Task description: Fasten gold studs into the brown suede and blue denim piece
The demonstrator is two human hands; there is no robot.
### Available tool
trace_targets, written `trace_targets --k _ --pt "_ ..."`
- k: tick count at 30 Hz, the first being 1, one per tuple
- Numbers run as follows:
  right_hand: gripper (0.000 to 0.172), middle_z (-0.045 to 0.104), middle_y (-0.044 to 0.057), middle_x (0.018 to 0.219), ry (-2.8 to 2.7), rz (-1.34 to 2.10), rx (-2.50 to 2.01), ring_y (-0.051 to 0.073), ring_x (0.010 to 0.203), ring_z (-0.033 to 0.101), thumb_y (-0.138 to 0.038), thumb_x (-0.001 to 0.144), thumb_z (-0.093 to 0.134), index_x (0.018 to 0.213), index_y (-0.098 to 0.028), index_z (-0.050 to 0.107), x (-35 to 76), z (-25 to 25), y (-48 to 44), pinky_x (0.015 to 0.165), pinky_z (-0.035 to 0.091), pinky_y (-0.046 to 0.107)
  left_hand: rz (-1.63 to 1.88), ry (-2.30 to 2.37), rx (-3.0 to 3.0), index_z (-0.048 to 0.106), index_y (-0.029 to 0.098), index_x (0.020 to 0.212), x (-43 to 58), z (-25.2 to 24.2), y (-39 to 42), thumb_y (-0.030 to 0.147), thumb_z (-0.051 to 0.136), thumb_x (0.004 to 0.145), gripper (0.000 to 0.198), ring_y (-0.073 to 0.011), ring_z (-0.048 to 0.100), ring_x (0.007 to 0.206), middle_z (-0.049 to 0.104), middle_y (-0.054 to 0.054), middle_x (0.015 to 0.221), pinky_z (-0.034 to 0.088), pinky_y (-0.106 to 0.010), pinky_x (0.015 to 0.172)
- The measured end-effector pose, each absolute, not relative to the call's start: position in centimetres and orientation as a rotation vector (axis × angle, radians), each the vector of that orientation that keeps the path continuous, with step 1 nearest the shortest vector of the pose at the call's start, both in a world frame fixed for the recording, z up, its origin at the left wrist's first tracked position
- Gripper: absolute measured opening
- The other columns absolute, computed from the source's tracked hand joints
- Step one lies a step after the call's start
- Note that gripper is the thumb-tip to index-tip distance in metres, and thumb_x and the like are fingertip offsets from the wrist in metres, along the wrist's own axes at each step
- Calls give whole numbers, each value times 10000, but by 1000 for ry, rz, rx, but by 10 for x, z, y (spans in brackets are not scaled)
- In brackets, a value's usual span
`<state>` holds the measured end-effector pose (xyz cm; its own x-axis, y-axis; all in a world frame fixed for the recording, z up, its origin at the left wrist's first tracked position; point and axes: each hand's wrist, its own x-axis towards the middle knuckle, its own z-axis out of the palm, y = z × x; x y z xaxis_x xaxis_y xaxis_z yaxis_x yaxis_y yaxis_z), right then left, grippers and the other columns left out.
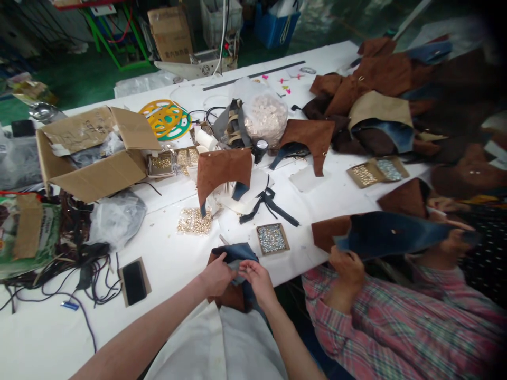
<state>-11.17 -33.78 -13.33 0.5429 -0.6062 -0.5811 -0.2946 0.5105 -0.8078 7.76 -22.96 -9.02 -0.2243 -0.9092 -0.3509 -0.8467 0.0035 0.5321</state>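
A brown suede-like piece with a blue lining (233, 252) is at the table's front edge, against my body. My left hand (217, 274) is closed on it, its thumb along the upper edge. Close beside it, my right hand (256, 278) has its fingertips pinched together at the piece's middle; what lies between them is too small to make out. Just beyond my hands stands a shallow box of small silvery metal parts (271, 238). A pile of gold-coloured studs (194, 221) lies further left, below a similar brown piece (224, 171) that stands arched on the table.
At right, a co-worker in a plaid sleeve (336, 316) holds another lined brown piece (392, 232). An open cardboard box (95, 177), black cords (99, 279) and a phone (134, 283) lie left. Brown pieces (380, 74) are heaped at the back right, near a two-part parts tray (378, 171).
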Motion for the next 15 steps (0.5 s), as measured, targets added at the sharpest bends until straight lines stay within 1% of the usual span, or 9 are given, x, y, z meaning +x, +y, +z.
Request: trace_targets --k 2,4,6,8,9,10,12,13,15 --pt "263 781 132 1039 1039 -201 -1330 285 951 758 -362 978 516 1016 -218 733 -100 -148 -330 886 658 453 -1080 -2130 1891 755 220 1092 73 -80 -229 216 678 858 246 -364 770 921 810 -143 903 164 -571 1343" --pt "283 788 127 1005 1036 -143 -1608 280 905 743 -243 953 471 1017 -216 745 -95 -164 -325 880 633 442 -1156 -2105 1924 765 215 1066 67 -67 -226 253 706 881 198 -385 777 919 818 -158 921 273 -594 1290" --pt "333 797 124 995 1054 -49 -1761 289 941 741 -140 897 459 1015 -214 761 -95 -180 -323 921 607 434 -1236 -2108 1977 775 210 1025 63 -53 -221 303 743 897 162 -396 776 884 815 -164 901 421 -590 1166" --pt "360 804 127 1010 1103 26 -1813 297 997 742 -83 865 463 1005 -208 770 -99 -192 -322 981 582 427 -1243 -2128 2006 784 209 946 63 -41 -214 275 725 918 93 -390 766 840 792 -152 820 494 -572 1061" --pt "358 805 132 1031 1130 41 -1820 299 1030 740 -72 866 467 1006 -201 771 -102 -198 -321 1008 569 420 -1221 -2145 2011 783 207 899 65 -36 -210 221 693 921 94 -386 759 832 775 -148 786 507 -569 1038" --pt "346 803 137 1048 1153 46 -1822 300 1057 736 -73 875 477 1010 -195 771 -104 -202 -321 1025 558 412 -1194 -2167 2016 779 204 854 67 -31 -206 156 653 912 147 -384 753 837 760 -148 772 514 -567 1024" --pt "304 798 135 1055 1181 45 -1818 295 1094 729 -101 904 503 1021 -191 769 -106 -207 -322 1046 543 395 -1152 -2207 2044 770 193 798 75 -20 -199 62 590 872 235 -386 741 891 751 -164 815 520 -564 1014" --pt "281 798 126 1048 1183 40 -1806 292 1101 727 -123 915 517 1015 -198 770 -106 -208 -322 1053 540 393 -1146 -2225 2072 769 187 792 79 -15 -196 44 587 851 238 -387 737 919 753 -173 854 515 -570 1035" --pt "240 798 108 1018 1175 14 -1761 294 1088 726 -166 919 541 968 -216 771 -105 -208 -325 1066 542 409 -1154 -2232 2142 768 184 801 84 -3 -191 44 621 811 203 -379 734 946 760 -169 893 464 -604 1140"
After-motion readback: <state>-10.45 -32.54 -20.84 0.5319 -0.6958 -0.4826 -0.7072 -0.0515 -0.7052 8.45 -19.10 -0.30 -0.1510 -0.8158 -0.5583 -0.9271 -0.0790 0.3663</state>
